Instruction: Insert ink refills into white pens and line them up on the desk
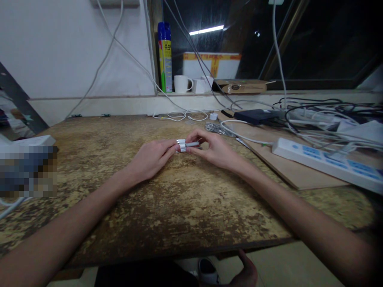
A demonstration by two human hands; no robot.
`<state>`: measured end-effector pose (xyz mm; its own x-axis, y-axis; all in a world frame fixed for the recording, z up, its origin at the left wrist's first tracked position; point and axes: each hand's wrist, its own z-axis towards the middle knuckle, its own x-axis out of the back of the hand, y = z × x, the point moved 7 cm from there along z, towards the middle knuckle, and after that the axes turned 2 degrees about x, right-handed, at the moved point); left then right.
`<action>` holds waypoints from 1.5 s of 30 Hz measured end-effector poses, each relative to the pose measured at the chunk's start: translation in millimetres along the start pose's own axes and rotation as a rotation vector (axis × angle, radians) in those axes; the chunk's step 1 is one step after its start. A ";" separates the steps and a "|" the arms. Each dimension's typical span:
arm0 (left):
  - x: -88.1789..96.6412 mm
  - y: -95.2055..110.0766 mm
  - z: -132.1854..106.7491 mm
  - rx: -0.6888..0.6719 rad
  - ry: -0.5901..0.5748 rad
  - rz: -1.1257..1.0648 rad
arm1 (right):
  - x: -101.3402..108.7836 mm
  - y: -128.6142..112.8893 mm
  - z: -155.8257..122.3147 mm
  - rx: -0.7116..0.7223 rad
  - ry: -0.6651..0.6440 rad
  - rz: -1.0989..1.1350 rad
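Observation:
Both my hands meet at the middle of a worn, mottled brown table (179, 207). Between them lie a few small white cylinders (185, 145), side by side, looking like batteries or short tubes. My left hand (151, 158) rests palm down, its fingertips pinched on the left ends of the cylinders. My right hand (214, 149) curls over them from the right, thumb and fingers closed on the top one. What the cylinders are exactly is too small to tell.
A white power strip (326, 161) lies on a wooden board (299, 175) at right, amid tangled cables (314, 109). A dark box (257, 116) sits behind. On the sill stand a blue-yellow spray can (165, 57), a white mug (182, 84) and a cardboard box (242, 86). A white object (36, 141) lies far left.

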<state>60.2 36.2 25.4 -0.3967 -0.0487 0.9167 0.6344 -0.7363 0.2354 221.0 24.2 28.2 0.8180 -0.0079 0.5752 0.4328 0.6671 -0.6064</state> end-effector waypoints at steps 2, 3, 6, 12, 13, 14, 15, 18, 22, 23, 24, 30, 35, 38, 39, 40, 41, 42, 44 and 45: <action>0.2 0.6 -0.3 0.001 0.001 0.019 | -1.3 2.8 -0.4 -0.025 -0.011 0.010; 0.4 0.6 -0.3 0.004 0.003 0.029 | -2.6 4.8 -0.5 -0.043 -0.026 0.008; 0.5 0.2 -0.4 0.005 0.008 0.039 | -4.8 7.6 -0.5 -0.043 -0.044 0.033; -0.3 0.4 -0.4 0.004 -0.001 0.031 | -4.5 6.0 -0.4 -0.025 -0.005 0.097; 0.0 0.7 -0.4 0.006 0.002 0.040 | -5.2 6.8 -0.7 -0.045 -0.013 0.099; 0.2 1.0 -0.4 0.010 0.004 0.047 | -5.9 7.5 -0.9 -0.063 -0.022 0.105; 0.4 1.2 -0.4 0.014 0.005 0.048 | -6.5 7.9 -1.0 -0.071 -0.030 0.114; 0.3 1.3 -0.4 0.027 -0.002 0.041 | -6.1 6.3 -0.1 -0.043 -0.019 0.140; 0.4 0.7 -0.5 0.032 0.004 0.040 | -5.2 6.3 0.6 -0.050 0.008 0.167; 0.3 0.6 -0.5 0.029 0.007 0.035 | -5.8 7.3 0.4 -0.067 0.001 0.173; 0.1 0.4 -0.6 0.025 0.008 0.029 | -6.7 8.3 0.2 -0.079 -0.010 0.179; -1.1 -1.5 -0.7 0.034 0.006 0.006 | -4.5 5.8 0.7 -0.004 0.010 0.156; -2.0 -2.1 -0.8 0.048 0.000 0.038 | -5.6 9.1 1.1 -0.052 -0.004 0.203; -1.9 -2.6 -1.3 0.050 0.000 0.032 | -4.0 10.1 1.9 -0.048 0.000 0.206; -1.8 -2.5 -1.4 0.047 0.001 0.018 | -2.9 10.4 2.2 -0.044 0.008 0.202; -1.5 -2.3 -1.4 0.043 0.002 0.001 | -1.8 10.9 2.6 -0.043 0.017 0.202; -1.1 -2.0 -1.4 0.038 0.004 -0.016 | -0.9 11.8 2.8 -0.047 0.023 0.206; -0.7 -1.7 -1.4 0.033 0.003 -0.030 | 0.0 12.8 3.1 -0.053 0.027 0.212; -0.3 -1.7 -1.2 0.030 -0.005 -0.051 | 2.2 15.1 3.3 -0.061 0.040 0.220; 0.1 -2.0 -1.1 0.031 -0.009 -0.065 | 3.7 16.3 3.4 -0.062 0.051 0.218</action>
<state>58.1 36.9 24.6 -0.4322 0.0050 0.9018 0.6278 -0.7162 0.3048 229.8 37.6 22.3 0.9121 0.0931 0.3993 0.2646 0.6104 -0.7466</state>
